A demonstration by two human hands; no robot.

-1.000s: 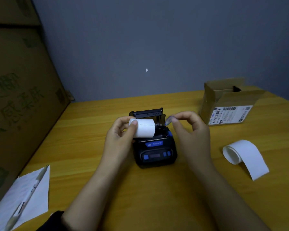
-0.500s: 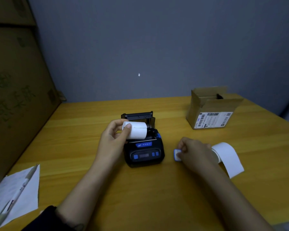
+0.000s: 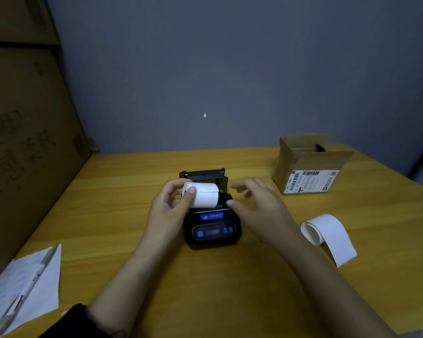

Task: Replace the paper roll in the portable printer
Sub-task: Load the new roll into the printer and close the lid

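Note:
A small black portable printer [image 3: 211, 231] with blue buttons sits mid-table, its lid [image 3: 203, 173] raised at the back. My left hand [image 3: 167, 208] grips a fresh white paper roll [image 3: 204, 196] by its left end, just above the printer's open bay. My right hand [image 3: 259, 203] hovers beside the printer's right side, fingers apart and blurred, holding nothing that I can see. A nearly spent roll [image 3: 325, 234] with a loose curled tail lies on the table to the right.
An open cardboard box [image 3: 308, 167] with a shipping label stands at the back right. A sheet of paper [image 3: 22, 286] with a pen [image 3: 32, 284] on it lies at the front left. Large cartons [image 3: 22, 142] wall off the left side.
My right hand went down to the table near the spent roll with a small sticker, then came back up beside the printer without it. The left hand kept hold of the new roll.

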